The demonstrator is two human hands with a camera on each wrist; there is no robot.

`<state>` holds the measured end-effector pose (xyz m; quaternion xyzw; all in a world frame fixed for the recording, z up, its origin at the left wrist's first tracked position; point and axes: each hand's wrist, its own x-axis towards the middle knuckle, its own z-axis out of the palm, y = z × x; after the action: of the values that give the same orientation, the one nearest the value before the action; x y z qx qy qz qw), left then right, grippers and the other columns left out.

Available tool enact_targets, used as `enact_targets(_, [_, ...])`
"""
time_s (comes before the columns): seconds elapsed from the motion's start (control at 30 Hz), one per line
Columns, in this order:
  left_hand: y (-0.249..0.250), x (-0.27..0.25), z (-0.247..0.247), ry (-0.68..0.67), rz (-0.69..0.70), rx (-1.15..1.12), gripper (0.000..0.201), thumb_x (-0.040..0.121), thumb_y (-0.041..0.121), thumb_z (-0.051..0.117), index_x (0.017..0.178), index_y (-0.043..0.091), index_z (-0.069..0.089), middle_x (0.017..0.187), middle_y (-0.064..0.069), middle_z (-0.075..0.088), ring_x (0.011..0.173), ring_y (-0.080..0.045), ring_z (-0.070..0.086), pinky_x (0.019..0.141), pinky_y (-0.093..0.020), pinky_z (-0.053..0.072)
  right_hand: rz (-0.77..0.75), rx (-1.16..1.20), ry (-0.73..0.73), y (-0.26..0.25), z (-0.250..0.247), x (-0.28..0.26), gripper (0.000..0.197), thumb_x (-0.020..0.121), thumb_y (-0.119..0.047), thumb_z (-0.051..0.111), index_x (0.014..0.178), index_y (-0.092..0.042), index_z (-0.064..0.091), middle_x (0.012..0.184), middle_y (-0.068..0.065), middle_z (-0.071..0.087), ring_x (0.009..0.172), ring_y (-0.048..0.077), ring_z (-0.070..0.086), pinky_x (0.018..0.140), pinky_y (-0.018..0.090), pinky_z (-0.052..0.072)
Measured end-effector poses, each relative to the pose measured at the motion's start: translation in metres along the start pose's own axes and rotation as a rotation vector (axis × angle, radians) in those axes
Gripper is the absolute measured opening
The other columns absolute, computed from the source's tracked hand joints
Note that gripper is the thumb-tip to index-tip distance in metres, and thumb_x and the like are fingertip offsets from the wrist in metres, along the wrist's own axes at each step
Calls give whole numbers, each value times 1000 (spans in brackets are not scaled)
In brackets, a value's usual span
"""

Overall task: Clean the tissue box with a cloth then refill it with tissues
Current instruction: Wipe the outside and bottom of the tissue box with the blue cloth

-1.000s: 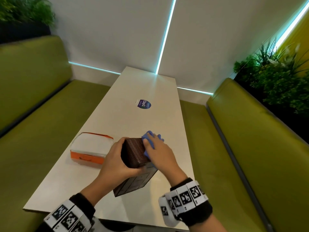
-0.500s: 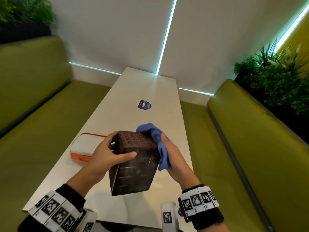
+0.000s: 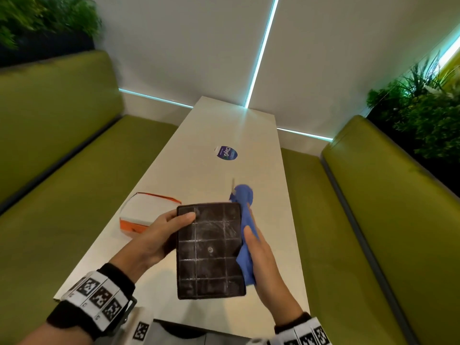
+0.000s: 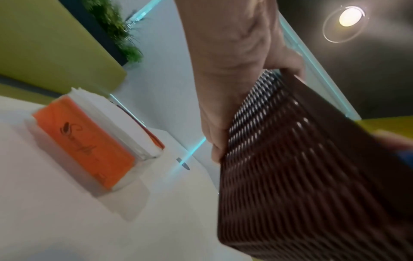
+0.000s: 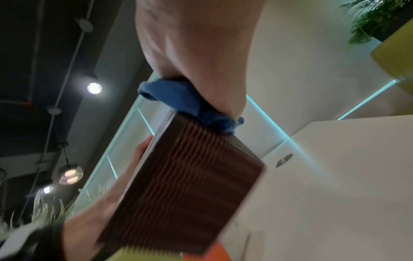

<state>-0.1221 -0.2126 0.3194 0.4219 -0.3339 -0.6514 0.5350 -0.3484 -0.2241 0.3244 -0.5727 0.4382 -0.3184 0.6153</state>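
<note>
I hold the dark brown woven tissue box (image 3: 209, 250) above the table, its gridded underside turned up towards me. My left hand (image 3: 161, 235) grips its left side, thumb across the top corner; in the left wrist view that hand (image 4: 234, 74) wraps the box (image 4: 301, 167). My right hand (image 3: 258, 255) holds the blue cloth (image 3: 245, 220) against the box's right side. The right wrist view shows the cloth (image 5: 185, 104) bunched between palm and box (image 5: 185, 185). An orange and white pack of tissues (image 3: 144, 215) (image 4: 89, 139) lies on the table to the left.
The long white table (image 3: 216, 130) carries a round blue sticker (image 3: 226, 153) further out. Green padded benches (image 3: 373, 207) run along both sides, with plants (image 3: 420, 113) behind them. The table's near edge lies just under my wrists.
The box has been lifted off the table and turned so its underside faces me. My right hand with the cloth has slid down along the box's right side.
</note>
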Motion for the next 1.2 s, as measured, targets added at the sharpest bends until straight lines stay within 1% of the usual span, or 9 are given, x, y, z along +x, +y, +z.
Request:
enact_targets(0.13, [1,-4,9,6,34,-49,84,33,54,92,103,10,71,94,-13,74,80,-22,73,64,-29,60,-117,-4,26,-28,4,2,43,88,-65,45,116,-35,58,82,-14,66,81,-2,62,83,16,47])
enact_targets(0.27, [12,-2,-2,128,109,-266,48,48,47,84,84,15,78,83,-6,77,71,-18,74,63,-30,61,-138,-94,4,-4,8,-13,62,71,-80,44,99,-25,56,61,-16,54,55,-3,50,63,9,38])
enact_targets(0.43, [2,9,1,351,61,-464,34,68,41,76,93,19,73,95,-5,75,79,-17,71,80,-37,56,-56,138,164,13,21,-15,74,48,-83,62,111,-47,52,109,-10,68,93,9,66,84,29,52])
enact_targets(0.53, [-8,8,26,349,40,-467,30,85,40,66,101,15,67,84,-3,77,77,-16,71,66,-34,59,-69,334,264,12,30,5,59,75,-67,63,125,-43,45,126,2,63,105,19,62,100,40,47])
enact_targets(0.6, [-14,8,38,354,37,-461,31,87,41,64,104,15,66,77,-2,77,91,-25,67,84,-47,56,-52,364,321,14,31,11,49,82,-60,57,126,-45,42,128,14,60,117,35,57,110,52,38])
enact_targets(0.73, [-25,10,38,325,-10,-396,57,72,48,74,116,14,62,104,-6,75,114,-32,59,99,-56,47,-30,420,292,25,13,17,51,87,-50,58,134,-38,43,129,8,62,114,29,62,98,50,49])
enact_targets(0.87, [-40,8,6,205,-72,30,156,24,68,87,154,20,14,158,0,26,144,-24,28,115,-48,27,38,497,216,29,-16,17,31,98,-38,42,127,-45,52,130,4,63,103,24,64,66,35,53])
enact_targets(1.07, [-51,16,-35,-244,-116,649,147,53,22,95,143,54,-16,150,33,8,145,-8,17,117,-34,24,272,428,150,47,-32,17,29,100,-33,39,121,-33,60,124,8,66,102,29,63,59,31,49])
enact_targets(1.2, [-62,23,-38,-261,-117,755,142,60,12,91,144,54,-16,146,31,5,142,-8,20,113,-28,29,292,411,154,69,-36,29,37,101,-30,40,136,-20,48,131,15,60,98,26,66,61,28,55])
